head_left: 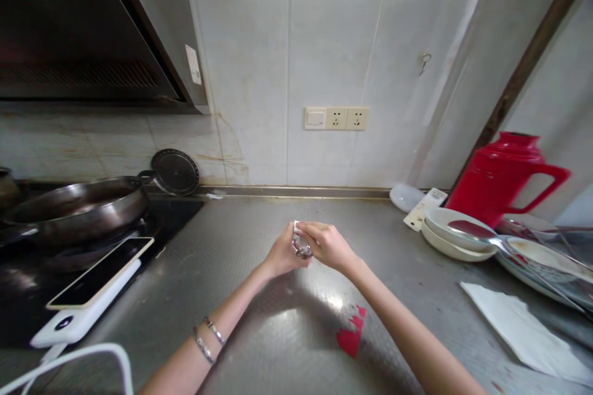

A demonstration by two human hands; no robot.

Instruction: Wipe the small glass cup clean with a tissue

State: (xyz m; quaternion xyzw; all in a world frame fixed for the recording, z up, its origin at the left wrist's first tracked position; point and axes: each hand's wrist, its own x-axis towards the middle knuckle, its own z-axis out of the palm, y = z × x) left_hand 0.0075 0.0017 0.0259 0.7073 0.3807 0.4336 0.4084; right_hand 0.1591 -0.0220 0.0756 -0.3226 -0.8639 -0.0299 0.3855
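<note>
The grey metal desk (208,259) bears a red patch (351,338) near its front. Right side: white paper (521,327), stacked bowls (451,248), pale round dish (404,197).

Both forearms are bare along all the length in view — slim, smooth-sided, narrowing toward the wrists. The left forearm (243,299) wears two bracelets, set close together and well back from the left hand (278,253). Both are thin, silver-coloured bands, curved across the arm, with brighter glints and darker flecks along them. The rear bracelet (202,347) shows the longer arc; the front bracelet (214,331) looks shorter and finer — its exact pattern too small to tell. The right forearm (403,325) and right hand (332,249) are bare, the fingers slender.
</note>
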